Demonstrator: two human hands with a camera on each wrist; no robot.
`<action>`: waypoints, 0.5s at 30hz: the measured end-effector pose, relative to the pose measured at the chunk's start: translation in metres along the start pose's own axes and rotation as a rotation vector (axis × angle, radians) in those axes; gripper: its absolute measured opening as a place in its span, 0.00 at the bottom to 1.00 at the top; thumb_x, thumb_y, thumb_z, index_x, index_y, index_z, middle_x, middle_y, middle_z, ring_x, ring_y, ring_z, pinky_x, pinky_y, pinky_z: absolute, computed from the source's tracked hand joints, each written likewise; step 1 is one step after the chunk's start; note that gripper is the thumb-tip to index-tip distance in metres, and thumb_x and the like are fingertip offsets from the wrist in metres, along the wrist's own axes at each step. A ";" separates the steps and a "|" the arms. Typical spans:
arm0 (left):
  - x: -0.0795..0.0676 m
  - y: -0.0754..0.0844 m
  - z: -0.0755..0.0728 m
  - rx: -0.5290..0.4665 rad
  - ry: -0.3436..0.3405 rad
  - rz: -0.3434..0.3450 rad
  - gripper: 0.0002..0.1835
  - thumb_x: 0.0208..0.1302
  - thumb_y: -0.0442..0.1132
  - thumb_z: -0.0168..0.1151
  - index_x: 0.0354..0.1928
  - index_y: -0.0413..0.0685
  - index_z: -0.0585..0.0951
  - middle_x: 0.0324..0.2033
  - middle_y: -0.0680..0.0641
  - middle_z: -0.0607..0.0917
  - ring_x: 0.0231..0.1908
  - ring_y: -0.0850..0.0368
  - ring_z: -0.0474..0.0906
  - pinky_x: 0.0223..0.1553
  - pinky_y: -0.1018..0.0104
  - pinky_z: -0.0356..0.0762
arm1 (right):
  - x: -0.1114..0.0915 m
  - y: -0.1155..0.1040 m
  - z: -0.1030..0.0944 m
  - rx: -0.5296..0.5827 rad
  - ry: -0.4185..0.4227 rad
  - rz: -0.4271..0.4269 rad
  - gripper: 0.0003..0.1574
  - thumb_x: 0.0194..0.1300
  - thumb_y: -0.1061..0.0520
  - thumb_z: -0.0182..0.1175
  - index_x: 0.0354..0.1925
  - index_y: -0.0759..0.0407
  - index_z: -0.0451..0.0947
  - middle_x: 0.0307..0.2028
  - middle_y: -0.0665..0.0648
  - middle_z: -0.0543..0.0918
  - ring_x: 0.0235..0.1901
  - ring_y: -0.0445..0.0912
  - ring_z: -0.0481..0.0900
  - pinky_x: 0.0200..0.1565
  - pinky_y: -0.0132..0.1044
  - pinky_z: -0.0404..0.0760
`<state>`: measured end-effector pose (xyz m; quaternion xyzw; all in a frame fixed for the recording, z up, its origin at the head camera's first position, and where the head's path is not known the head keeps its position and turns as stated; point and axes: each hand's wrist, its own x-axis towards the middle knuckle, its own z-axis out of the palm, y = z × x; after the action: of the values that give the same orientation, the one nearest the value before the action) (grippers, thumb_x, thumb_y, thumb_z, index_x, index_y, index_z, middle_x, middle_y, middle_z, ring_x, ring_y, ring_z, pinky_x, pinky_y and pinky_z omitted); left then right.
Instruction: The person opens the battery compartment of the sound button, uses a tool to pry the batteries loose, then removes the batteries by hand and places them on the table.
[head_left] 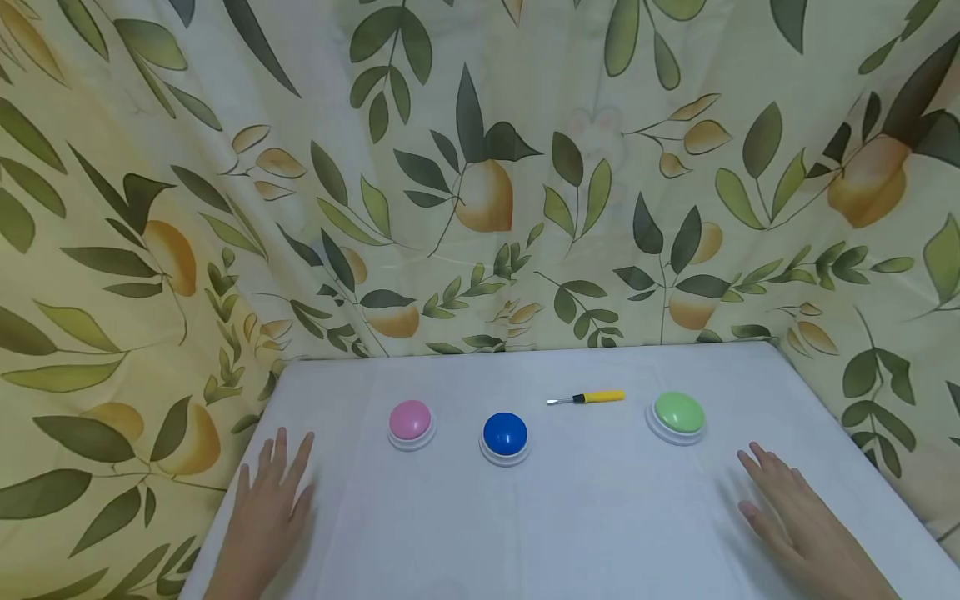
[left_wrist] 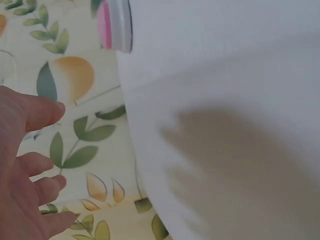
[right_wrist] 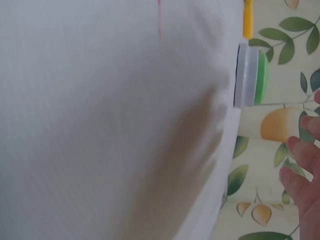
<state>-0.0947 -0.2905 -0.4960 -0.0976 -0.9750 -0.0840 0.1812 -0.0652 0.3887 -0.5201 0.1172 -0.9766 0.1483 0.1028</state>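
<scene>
My left hand [head_left: 264,518] hovers over the left side of the white table, fingers spread and holding nothing. Nearest to it is a pink push button [head_left: 410,420] on a white round base, also at the top of the left wrist view. A blue push button [head_left: 506,434] stands to the right of the pink one. Farther right lies a screwdriver [head_left: 592,397] with a yellow handle, its metal tip pointing left. My right hand [head_left: 806,525] is over the table's right side, fingers extended and bare of any object. Just beyond its fingertips sits a green push button [head_left: 678,412].
A white cloth covers the table [head_left: 480,533], whose far edge runs behind the buttons and screwdriver. Behind and to the left hangs a curtain [head_left: 480,275] printed with leaves and orange fruit. Both hands cast shadows on the cloth.
</scene>
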 end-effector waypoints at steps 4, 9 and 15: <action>-0.002 0.013 -0.001 -0.105 0.037 -0.020 0.43 0.65 0.34 0.69 0.80 0.53 0.63 0.73 0.28 0.70 0.70 0.25 0.68 0.66 0.23 0.62 | 0.000 -0.011 0.005 0.052 0.023 0.006 0.43 0.78 0.51 0.58 0.82 0.57 0.53 0.81 0.68 0.57 0.78 0.22 0.25 0.72 0.15 0.23; -0.002 0.036 -0.003 -0.265 0.037 -0.091 0.36 0.67 0.32 0.68 0.76 0.52 0.71 0.69 0.36 0.78 0.68 0.33 0.75 0.67 0.28 0.64 | 0.004 -0.025 0.009 0.168 0.021 0.068 0.44 0.79 0.49 0.57 0.84 0.45 0.50 0.81 0.63 0.58 0.71 0.10 0.29 0.66 0.08 0.26; 0.005 0.062 -0.004 -0.467 -0.034 -0.225 0.32 0.70 0.35 0.67 0.74 0.60 0.74 0.66 0.44 0.82 0.67 0.37 0.77 0.68 0.35 0.71 | 0.013 -0.046 0.009 0.285 0.094 0.054 0.43 0.77 0.53 0.61 0.82 0.40 0.57 0.73 0.67 0.72 0.65 0.05 0.44 0.60 0.03 0.41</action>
<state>-0.0844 -0.2302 -0.4819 -0.0291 -0.9368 -0.3249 0.1269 -0.0672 0.3407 -0.5133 0.0970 -0.9425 0.2936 0.1267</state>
